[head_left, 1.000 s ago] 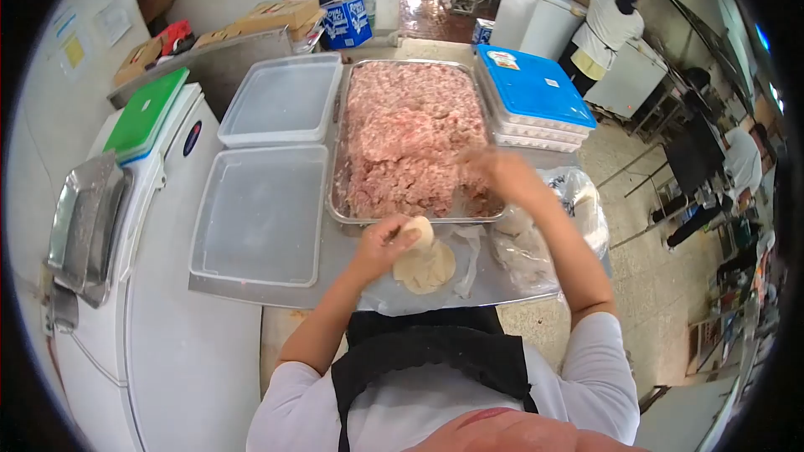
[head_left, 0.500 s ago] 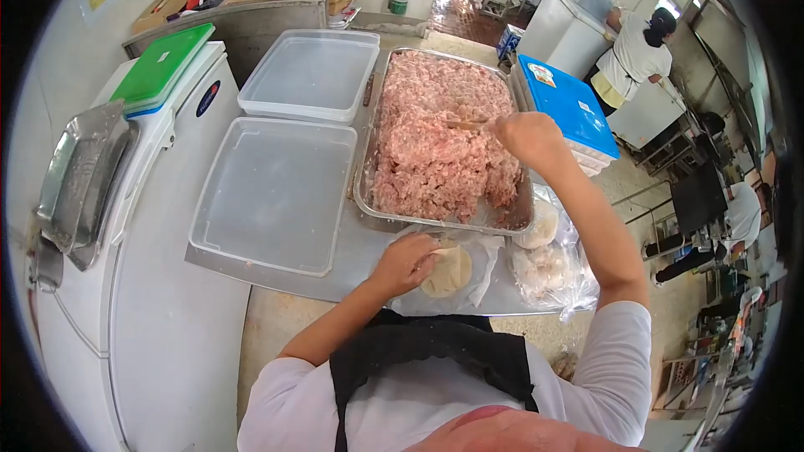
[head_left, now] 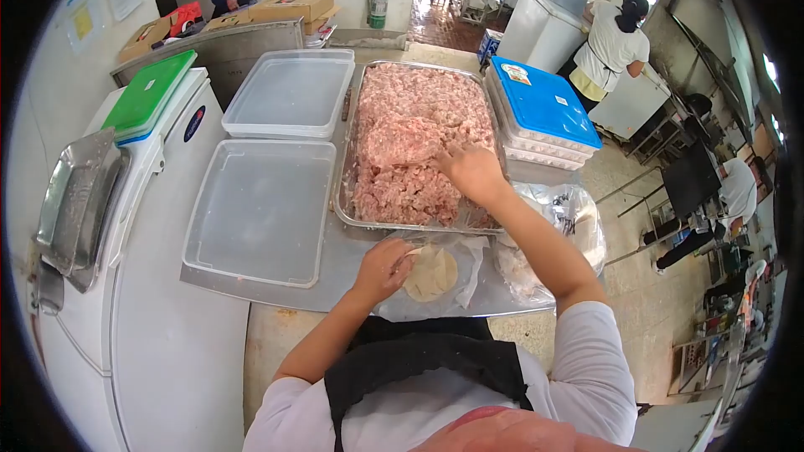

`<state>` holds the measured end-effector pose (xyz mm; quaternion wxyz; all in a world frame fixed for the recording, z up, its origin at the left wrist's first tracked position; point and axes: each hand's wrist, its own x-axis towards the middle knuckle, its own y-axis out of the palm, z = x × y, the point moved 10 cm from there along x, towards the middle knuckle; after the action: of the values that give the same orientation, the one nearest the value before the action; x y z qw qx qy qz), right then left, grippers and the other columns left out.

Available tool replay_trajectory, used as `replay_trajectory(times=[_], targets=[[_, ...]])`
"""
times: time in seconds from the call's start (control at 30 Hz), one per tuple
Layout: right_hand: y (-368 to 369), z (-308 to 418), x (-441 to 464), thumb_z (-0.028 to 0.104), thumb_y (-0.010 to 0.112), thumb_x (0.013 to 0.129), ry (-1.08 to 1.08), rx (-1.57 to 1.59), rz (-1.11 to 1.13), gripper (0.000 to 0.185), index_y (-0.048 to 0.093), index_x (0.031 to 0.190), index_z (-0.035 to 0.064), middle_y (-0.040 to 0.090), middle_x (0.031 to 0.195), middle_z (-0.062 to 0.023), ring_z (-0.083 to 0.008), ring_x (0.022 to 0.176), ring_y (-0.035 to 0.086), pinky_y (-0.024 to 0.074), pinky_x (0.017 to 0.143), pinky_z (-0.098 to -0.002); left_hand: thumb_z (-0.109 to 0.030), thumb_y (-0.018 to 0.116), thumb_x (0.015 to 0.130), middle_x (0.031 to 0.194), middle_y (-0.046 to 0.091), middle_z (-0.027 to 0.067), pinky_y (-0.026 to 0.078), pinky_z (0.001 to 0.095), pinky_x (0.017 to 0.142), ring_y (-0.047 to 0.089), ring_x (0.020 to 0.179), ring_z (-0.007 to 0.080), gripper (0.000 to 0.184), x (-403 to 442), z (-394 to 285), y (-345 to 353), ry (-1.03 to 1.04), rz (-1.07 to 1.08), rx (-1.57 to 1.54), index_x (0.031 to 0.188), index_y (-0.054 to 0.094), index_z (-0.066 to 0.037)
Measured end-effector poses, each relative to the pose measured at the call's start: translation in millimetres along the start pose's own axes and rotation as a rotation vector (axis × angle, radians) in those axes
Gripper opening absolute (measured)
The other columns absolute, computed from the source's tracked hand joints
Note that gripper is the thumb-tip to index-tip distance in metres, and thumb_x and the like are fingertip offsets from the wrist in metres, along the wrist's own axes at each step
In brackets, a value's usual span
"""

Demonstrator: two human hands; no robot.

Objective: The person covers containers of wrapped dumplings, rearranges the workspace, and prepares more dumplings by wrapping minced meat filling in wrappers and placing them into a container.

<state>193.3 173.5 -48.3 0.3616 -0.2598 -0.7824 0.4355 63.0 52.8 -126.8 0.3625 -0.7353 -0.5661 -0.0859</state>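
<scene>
A metal tray [head_left: 342, 192] full of ground meat [head_left: 410, 138] lies at the middle of the table. Over the meat's right part is my right hand [head_left: 471, 174], fingers bent down at its surface; what they hold, if anything, is hidden. My left hand [head_left: 387, 269] is closed on the edge of a thin round wrapper, in front of the tray. Beside it, flat round wrappers [head_left: 432, 274] rest on a clear plastic sheet. A plastic bag of pale pieces [head_left: 523, 264] sits right of them, beneath my right forearm.
Two clear plastic containers [head_left: 289, 94] [head_left: 260, 211] stand left of the tray. Stacked boxes with a blue lid [head_left: 544, 100] are at its right. A white freezer [head_left: 180, 285] with a green lid [head_left: 151, 94] on top is at the left. Several people are farther back and right.
The view has shifted. My right hand has moved leftward and nearer over the meat. A thin stick-like tool seen at my right hand half a second ago no longer shows clearly.
</scene>
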Motion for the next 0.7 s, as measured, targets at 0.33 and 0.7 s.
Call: replay_trajectory(times=[0.33, 0.7], targets=[[-5.1, -35.0, 27.6, 0.035, 0.054, 0.092, 0.203, 0.092, -0.168, 0.031, 0.061, 0.078, 0.0089, 0.065, 0.074, -0.0108, -0.0284, 0.065, 0.066, 0.052, 0.055, -0.0414, -0.008, 0.066, 0.077, 0.088, 0.062, 0.0165, 0.049, 0.0425, 0.072, 0.061, 0.082, 0.0361, 0.02, -0.7, 1.2, 0.2, 0.0, -0.01, 0.031, 0.096, 0.063, -0.001], [37.8, -94.2, 62.8, 0.024, 0.054, 0.089, 0.261, -0.004, 0.053, 0.023, 0.067, 0.078, 0.0092, 0.067, 0.072, -0.0116, -0.0294, 0.067, 0.068, 0.0533, 0.056, -0.043, -0.006, 0.066, 0.078, 0.086, 0.063, 0.0154, 0.049, 0.0401, 0.07, 0.06, 0.078, 0.0341, 0.017, -0.4, -1.3, 0.3, 0.024, -0.021, -0.021, 0.094, 0.063, -0.001]])
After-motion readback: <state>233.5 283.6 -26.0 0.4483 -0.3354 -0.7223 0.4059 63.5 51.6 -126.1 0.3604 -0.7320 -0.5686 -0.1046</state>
